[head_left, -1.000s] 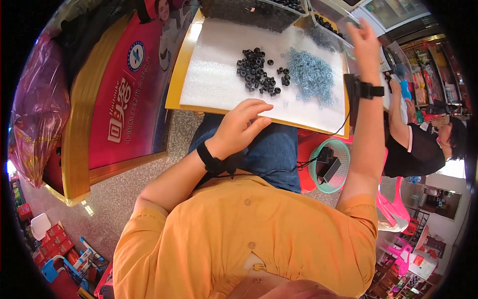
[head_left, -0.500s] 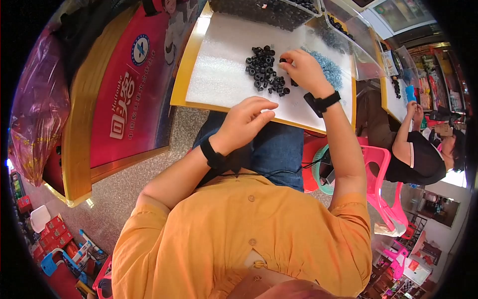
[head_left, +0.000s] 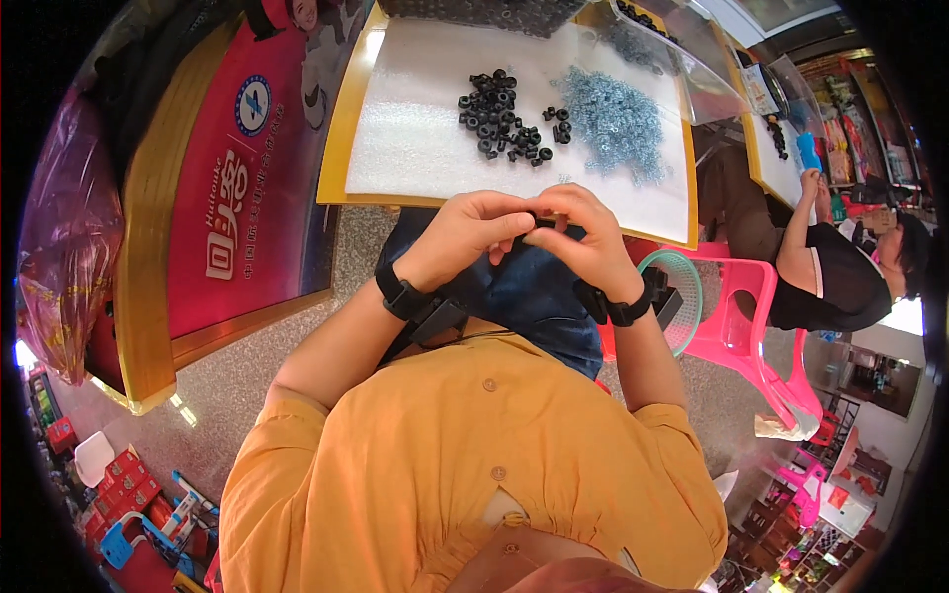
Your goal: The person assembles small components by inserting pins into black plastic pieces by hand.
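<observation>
While both hands (head_left: 534, 232) pinch a small black part (head_left: 543, 221), black rings (head_left: 499, 117) on tray (head_left: 415, 148)

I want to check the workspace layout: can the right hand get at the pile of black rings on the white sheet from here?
Probably yes: the right hand is just below the black rings, with only bare white sheet between.

On the table's white sheet (head_left: 415, 148) lie 2 heaps: 1 of black rings (head_left: 499, 114), too many and too bunched to count, near the middle, and 1 of grey metal washers (head_left: 615, 121) toward the right edge, also past counting. 2 hands, left (head_left: 465, 235) and right (head_left: 583, 237), meet at the near edge. 2 black wristbands show. 1 pink chair (head_left: 746, 316) stands right, by 1 other person (head_left: 840, 277).
</observation>
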The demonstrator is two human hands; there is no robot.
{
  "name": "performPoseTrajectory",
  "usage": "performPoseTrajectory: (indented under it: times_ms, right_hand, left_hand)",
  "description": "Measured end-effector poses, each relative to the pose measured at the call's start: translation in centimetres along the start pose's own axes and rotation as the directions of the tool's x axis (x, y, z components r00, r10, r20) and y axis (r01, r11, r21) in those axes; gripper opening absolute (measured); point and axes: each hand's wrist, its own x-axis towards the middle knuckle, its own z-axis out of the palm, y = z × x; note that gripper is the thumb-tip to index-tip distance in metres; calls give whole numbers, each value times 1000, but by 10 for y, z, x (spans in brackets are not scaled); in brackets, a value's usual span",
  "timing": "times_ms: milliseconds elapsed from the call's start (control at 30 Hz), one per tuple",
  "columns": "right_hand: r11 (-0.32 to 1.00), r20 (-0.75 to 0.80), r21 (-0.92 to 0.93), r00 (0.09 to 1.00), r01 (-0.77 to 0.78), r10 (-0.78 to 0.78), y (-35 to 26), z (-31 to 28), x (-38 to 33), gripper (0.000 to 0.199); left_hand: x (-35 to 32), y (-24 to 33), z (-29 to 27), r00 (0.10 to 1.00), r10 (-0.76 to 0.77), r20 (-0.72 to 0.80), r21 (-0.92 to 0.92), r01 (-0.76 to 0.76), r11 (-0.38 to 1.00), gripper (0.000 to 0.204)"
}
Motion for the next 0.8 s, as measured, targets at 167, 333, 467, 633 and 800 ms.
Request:
performPoseTrajectory:
  times_ms: [167, 333, 467, 633, 800]
  right_hand:
    - [946, -196, -263, 971, -187, 138, 25, -18, -9, 13]
    - [898, -257, -382, 958, -219, 124, 38, -17, -4, 10]
    - [850, -223, -493, 971, -185, 82, 49, -17, -1, 12]
    - [853, -276, -453, 951, -258, 141, 50, -17, 4, 14]
    - [851, -299, -412, 931, -325, 211, 43, -11, 12, 13]
  left_hand:
    - [4, -9, 1, 998, -16, -59, 65, 20, 998, 27]
    - [6, -13, 0, 997, -29, -67, 124, 37, 992, 26]
    - [7, -14, -2, 996, -23, -87, 150, 36, 988, 26]
    - [8, -15, -5, 995, -13, -98, 139, 27, 990, 29]
    - [7, -12, -2, 994, -12, -111, 198, 34, 980, 26]
